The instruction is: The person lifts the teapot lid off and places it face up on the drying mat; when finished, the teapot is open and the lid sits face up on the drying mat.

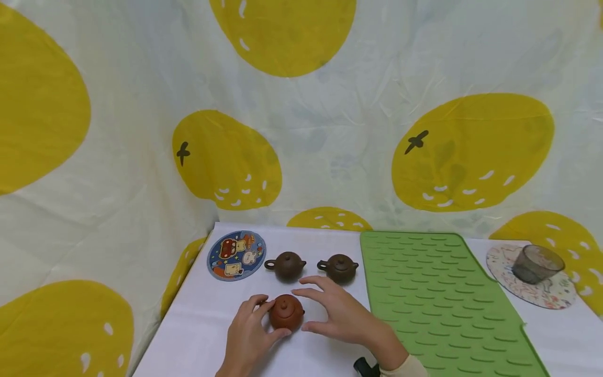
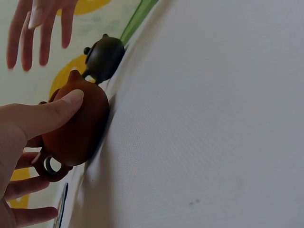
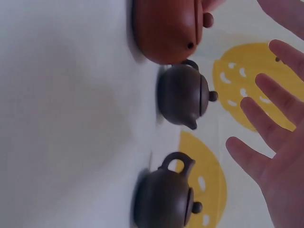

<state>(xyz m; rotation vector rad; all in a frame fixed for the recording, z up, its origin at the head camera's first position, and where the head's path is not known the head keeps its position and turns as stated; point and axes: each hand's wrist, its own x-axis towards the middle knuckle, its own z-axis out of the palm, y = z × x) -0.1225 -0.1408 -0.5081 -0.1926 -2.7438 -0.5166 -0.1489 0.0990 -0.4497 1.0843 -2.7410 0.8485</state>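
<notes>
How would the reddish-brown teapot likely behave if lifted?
The reddish-brown teapot looks stiff and probably brittle, given its clay-like surface. Its smooth, rounded sides may slip. The lid could slide off if tilted, since no fastening shows.

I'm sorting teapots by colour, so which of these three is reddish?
The front teapot, held by the left hand. Its reddish-brown colour sets it apart from the left rear teapot and right rear teapot, both dark brown.

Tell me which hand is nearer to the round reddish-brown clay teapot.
Left. The left hand touches the reddish-brown teapot, pinching it between thumb and fingers; the right hand is spread open on its spout side, apart from it.
</notes>
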